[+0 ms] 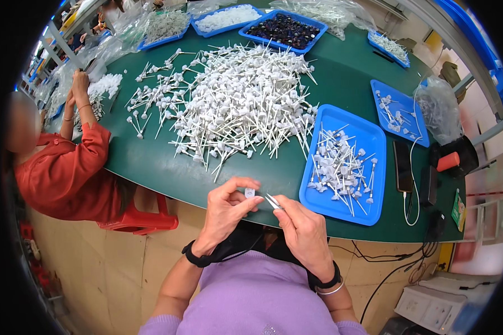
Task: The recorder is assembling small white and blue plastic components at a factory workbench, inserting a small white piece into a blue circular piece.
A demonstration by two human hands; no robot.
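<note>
My left hand (228,207) pinches a small white plastic cap (250,192) between thumb and fingers, just over the table's front edge. In my right hand (304,230) is a pair of metal tweezers (272,201), its tips pointing at the cap and a short gap away from it. Beyond my hands rises a large pile of white plastic pieces (246,100), each a thin stem with a cap-like head. To the right of the pile, a blue tray (381,167) holds similar pieces, some with dark or metallic bits near the head.
A second blue tray (376,89) with fewer pieces lies farther right, near a phone (402,167) on a white cable. More blue trays at the back hold dark round parts (288,30) and white parts (229,18). A co-worker in a red top (67,173) sits left.
</note>
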